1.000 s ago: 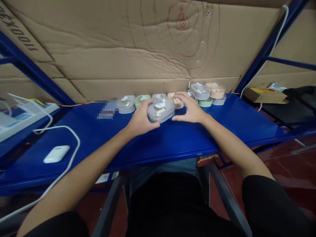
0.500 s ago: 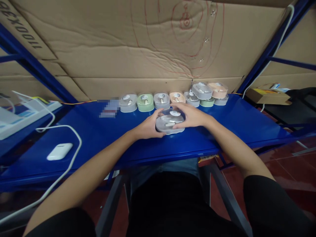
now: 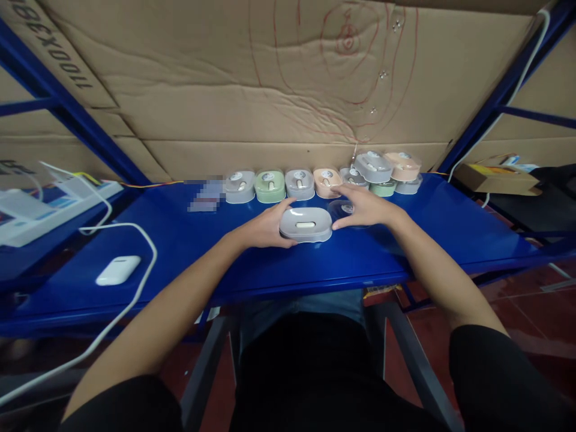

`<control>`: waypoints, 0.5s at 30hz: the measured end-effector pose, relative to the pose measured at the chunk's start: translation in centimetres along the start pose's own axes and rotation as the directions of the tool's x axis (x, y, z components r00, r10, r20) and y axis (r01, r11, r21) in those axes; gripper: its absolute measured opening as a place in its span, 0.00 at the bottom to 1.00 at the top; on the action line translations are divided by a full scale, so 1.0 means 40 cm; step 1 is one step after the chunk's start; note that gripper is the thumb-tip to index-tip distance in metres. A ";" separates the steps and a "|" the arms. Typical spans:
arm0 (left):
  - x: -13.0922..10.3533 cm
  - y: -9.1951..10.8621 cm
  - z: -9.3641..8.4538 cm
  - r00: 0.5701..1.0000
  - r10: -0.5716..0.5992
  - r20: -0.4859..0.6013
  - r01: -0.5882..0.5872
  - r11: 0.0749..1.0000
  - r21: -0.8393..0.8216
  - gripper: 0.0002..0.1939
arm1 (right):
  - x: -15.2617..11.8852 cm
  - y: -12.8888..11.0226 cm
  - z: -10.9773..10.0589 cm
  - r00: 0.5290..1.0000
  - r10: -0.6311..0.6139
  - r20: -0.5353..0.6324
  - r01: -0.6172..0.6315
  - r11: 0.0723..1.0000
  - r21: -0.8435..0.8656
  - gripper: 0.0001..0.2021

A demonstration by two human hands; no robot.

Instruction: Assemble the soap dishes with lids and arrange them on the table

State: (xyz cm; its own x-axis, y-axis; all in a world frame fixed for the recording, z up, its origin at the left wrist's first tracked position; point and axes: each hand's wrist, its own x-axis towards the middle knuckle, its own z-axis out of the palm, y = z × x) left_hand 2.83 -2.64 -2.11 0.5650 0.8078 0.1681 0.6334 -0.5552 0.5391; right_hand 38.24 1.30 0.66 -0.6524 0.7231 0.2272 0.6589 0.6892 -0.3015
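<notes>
A grey oval box (image 3: 310, 231) with a pale oblong piece in the middle of its top sits in front of me on the blue table. My left hand (image 3: 265, 227) grips its left end, thumb behind and fingers in front. Just right of the box, my right hand (image 3: 366, 207) holds a clear lid (image 3: 341, 210) with a round label. The lid is partly hidden by the fingers and looks low over the table. Behind the hands stand similar lidded boxes, among them a green one (image 3: 270, 187) and a peach one (image 3: 327, 182).
More lidded boxes (image 3: 373, 168) are stacked at the back right. A white earphone case (image 3: 117, 270) and a white cable (image 3: 150, 255) lie on the left of the table (image 3: 189, 240). A cardboard wall (image 3: 216, 114) closes off the back. An open carton (image 3: 497, 180) stands at far right.
The clear lid has come off the grey box and moved right with my right hand. My left hand has stayed on the box. The view has shifted slightly.
</notes>
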 end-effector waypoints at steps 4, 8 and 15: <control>0.004 -0.001 0.024 1.000 0.031 0.006 -0.031 0.999 -0.030 0.68 | 0.022 -0.086 0.081 0.985 -0.174 0.016 0.174 0.985 0.009 0.62; 0.006 -0.007 0.033 1.000 0.021 0.002 -0.021 0.999 -0.040 0.70 | 0.034 -0.116 0.138 0.975 -0.224 0.006 0.224 0.974 -0.014 0.54; 0.006 -0.007 0.003 0.999 0.015 -0.038 -0.018 0.997 -0.074 0.67 | 0.016 -0.100 0.097 0.981 -0.156 -0.117 0.165 0.984 0.069 0.52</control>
State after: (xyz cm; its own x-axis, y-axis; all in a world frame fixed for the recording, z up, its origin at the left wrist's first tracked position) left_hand 2.85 -2.30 -2.31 0.5542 0.8061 0.2074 0.5821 -0.5535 0.5957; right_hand 33.75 -1.19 -1.59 -0.6988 0.6069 0.3785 0.5147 0.7941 -0.3232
